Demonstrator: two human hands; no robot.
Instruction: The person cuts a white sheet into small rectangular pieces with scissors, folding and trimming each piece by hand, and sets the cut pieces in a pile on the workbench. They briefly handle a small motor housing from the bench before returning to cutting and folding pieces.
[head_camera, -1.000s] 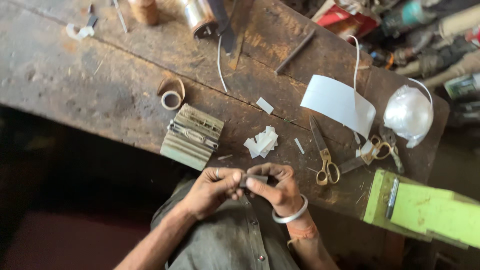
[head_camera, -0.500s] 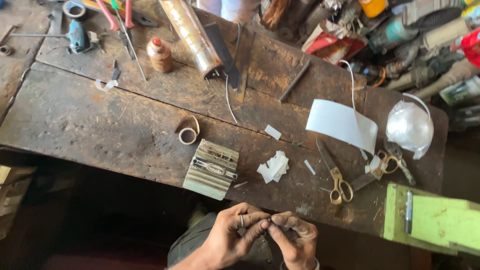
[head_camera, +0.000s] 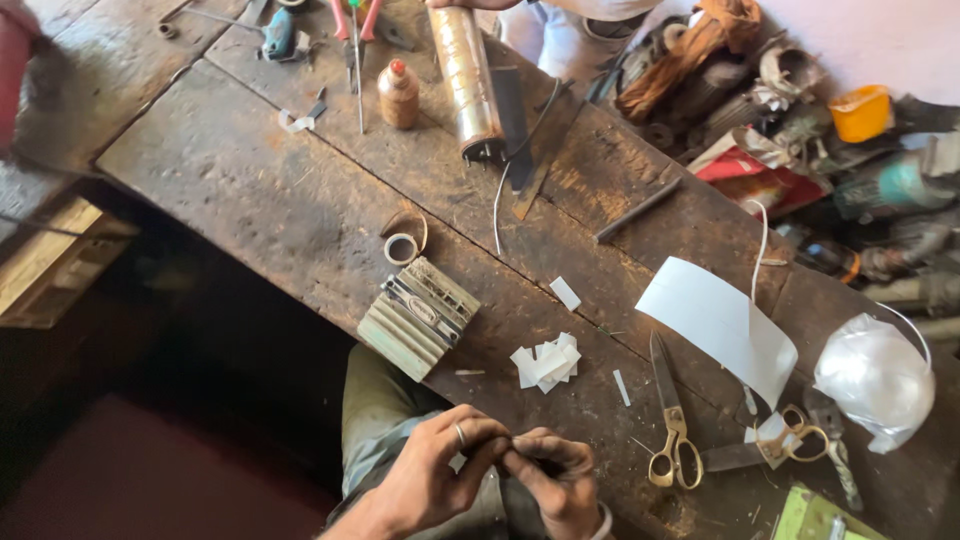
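Head view: both hands, left (head_camera: 430, 475) and right (head_camera: 555, 480), pinch one small hidden piece; paper scraps (head_camera: 547, 361) and scissors (head_camera: 672, 420) lie near.

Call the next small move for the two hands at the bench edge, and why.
Probably keep both hands pinched and finish working the small piece between them. The left hand and right hand meet fingertip to fingertip on something too small to identify; the paper scraps and brass-handled scissors lie untouched on the workbench.
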